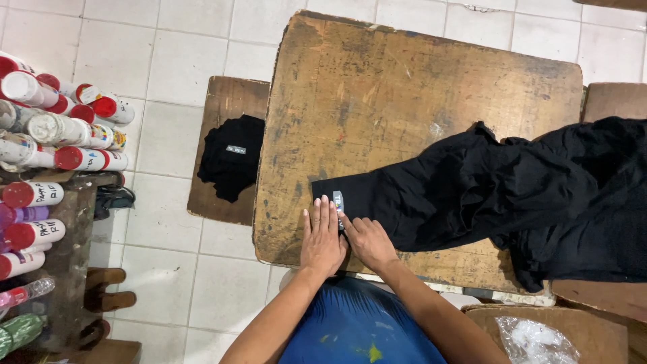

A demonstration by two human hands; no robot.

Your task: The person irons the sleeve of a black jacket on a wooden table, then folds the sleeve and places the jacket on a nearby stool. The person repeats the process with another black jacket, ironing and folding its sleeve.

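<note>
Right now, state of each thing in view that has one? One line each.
Left hand: flat, palm down on garment edge.
Right hand: fingers pressing beside the label.
Black garment: spread out, rumpled, across the wooden table.
Small label: at the garment's edge, face up.
Second black garment: bunched on a low stool.
Spray cans: capped, lying stacked.

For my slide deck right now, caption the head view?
Both hands, left hand and right hand, press a small label onto black fabric on a worn wooden table.

Garment (512, 195) on table (377, 87); folded cloth (232, 158) on stool (219, 108) left; spray cans (60, 135) far left.
</note>
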